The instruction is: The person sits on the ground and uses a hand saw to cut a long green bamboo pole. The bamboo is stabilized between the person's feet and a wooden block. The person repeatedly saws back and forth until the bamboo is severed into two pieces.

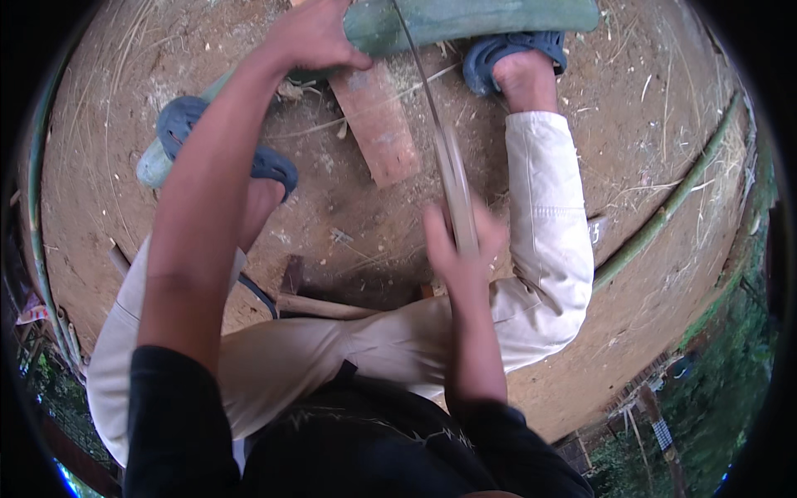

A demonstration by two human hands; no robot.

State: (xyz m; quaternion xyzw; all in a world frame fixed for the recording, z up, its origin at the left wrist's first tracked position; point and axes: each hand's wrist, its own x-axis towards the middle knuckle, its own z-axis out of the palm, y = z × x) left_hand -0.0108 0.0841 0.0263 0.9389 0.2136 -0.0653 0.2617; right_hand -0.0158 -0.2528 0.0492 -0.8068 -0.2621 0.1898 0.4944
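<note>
A thick green bamboo pole lies across the ground at the top of the view. My left hand grips it from above, thumb along its near side; the other fingertips are partly cut off by the frame edge. In my right hand, closed and blurred by motion, is a long, thin-bladed saw seen nearly edge-on. Its dark blade crosses over the pole just right of my left hand, and its wide pale part runs back into my right fist. How deep the blade sits is unclear.
A reddish wooden board slants out from beneath the pole. My feet, in dark blue clogs, stand either side. Shavings and straw litter the dirt floor. A long green pole lies at the right, and a wooden stick rests near my legs.
</note>
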